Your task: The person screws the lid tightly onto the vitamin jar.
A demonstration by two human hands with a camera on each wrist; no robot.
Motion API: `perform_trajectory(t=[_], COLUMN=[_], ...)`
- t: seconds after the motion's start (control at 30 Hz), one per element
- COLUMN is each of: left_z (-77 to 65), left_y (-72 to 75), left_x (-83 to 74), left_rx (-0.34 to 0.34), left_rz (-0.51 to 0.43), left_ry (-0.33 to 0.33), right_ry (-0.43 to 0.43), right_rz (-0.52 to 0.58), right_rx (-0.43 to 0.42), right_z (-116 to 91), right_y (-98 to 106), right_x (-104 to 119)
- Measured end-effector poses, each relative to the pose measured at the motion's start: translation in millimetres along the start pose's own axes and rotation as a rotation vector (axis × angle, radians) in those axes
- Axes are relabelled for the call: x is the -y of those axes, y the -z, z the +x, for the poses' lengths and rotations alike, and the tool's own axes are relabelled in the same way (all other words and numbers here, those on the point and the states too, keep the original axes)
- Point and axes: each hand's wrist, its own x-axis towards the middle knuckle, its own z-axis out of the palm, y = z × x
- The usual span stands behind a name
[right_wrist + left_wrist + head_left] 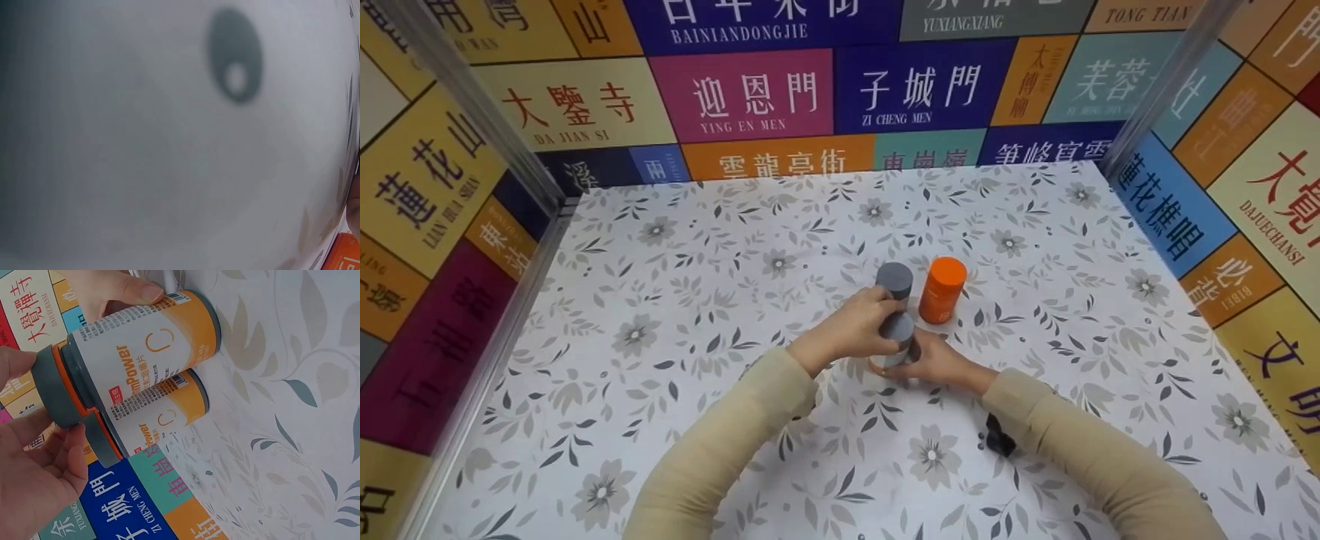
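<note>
Two matching supplement bottles with grey-green caps and white-and-yellow labels stand one behind the other on the table. My left hand (851, 324) grips the cap (53, 391) of the nearer bottle (143, 343), thumb on one side and fingers on the other. An orange ring shows at the cap's lower edge. Around the lower body of that same bottle is my right hand (936, 363), its thumb along the label in the left wrist view. The farther bottle (893, 277) stands close behind, capped, near the left fingers. Blur fills most of the right wrist view.
An orange cylindrical canister (942, 294) stands just right of the bottles. A small black object (999, 436) lies beside the right sleeve. The floral-patterned table (660, 420) is bordered at the back and sides by panels (742, 90) printed with coloured signs.
</note>
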Motion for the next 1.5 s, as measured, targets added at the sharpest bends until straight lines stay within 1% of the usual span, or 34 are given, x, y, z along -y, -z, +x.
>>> perform_trajectory(t=[0.13,0.23,0.27,0.33,0.43,0.5,0.57,0.63,0.73,0.8,0.87,0.97,1.03,1.2,1.3,1.4,1.47,1.5], left_z=[-0.4,-1.3,-1.8,-2.9,-4.4,-5.2,-5.5,-6.0,-6.4,-6.8,-7.6,-9.0,-9.8,-10.3,-10.7,-12.0,-13.1,-13.7], left_y=[1.4,-1.1,-2.6,-6.0,-10.9,-13.2,-14.6,-14.8,-13.0,-11.5,-10.2,-8.6,-7.4,-4.7,-4.8,-7.3,-10.0,-11.6], left_x=[0.7,1.3,1.5,1.5,0.2,-1.5,-2.9,-3.9,-4.1,-3.5,-2.2,0.5,2.6,9.1,14.0,18.3,19.7,19.8], left_rx=[0.037,0.031,0.014,-0.038,-0.134,-0.182,-0.206,-0.211,-0.197,-0.179,-0.158,-0.129,-0.11,-0.054,-0.029,-0.019,-0.038,-0.057], left_rz=[0.032,0.027,0.022,0.014,-0.015,-0.029,-0.043,-0.051,-0.073,-0.092,-0.101,-0.1,-0.091,-0.111,-0.154,-0.189,-0.195,-0.189], left_ry=[-0.009,-0.011,-0.006,0.026,0.113,0.167,0.197,0.205,0.195,0.179,0.153,0.095,0.047,-0.045,-0.082,-0.098,-0.082,-0.063], right_ry=[0.004,-0.007,-0.01,-0.014,-0.016,-0.014,-0.004,-0.005,-0.019,-0.034,-0.04,-0.039,-0.037,-0.023,-0.018,-0.014,-0.014,-0.012], right_rz=[0.008,0.0,0.0,-0.001,-0.019,-0.02,-0.021,-0.012,-0.009,-0.009,-0.007,-0.002,0.003,0.025,0.032,0.031,0.027,0.023], right_rx=[0.005,0.014,0.018,0.02,0.01,0.001,0.003,0.008,0.015,0.008,0.001,-0.01,-0.012,-0.011,-0.011,-0.011,-0.01,-0.01], right_z=[0.2,0.1,0.2,0.4,0.8,0.3,-2.1,-4.4,-7.5,-6.6,-4.7,-1.5,-0.3,-0.2,-0.5,-0.6,-0.5,-0.4], right_y=[0.4,0.4,0.4,0.2,-0.2,-0.5,0.1,1.0,2.4,1.7,0.5,-1.4,-2.1,-2.4,-2.1,-2.2,-2.2,-2.2], right_x=[-0.8,-0.5,-0.3,0.0,0.9,3.2,12.8,23.0,37.3,32.8,23.4,7.1,2.4,0.9,1.2,1.4,1.6,1.8])
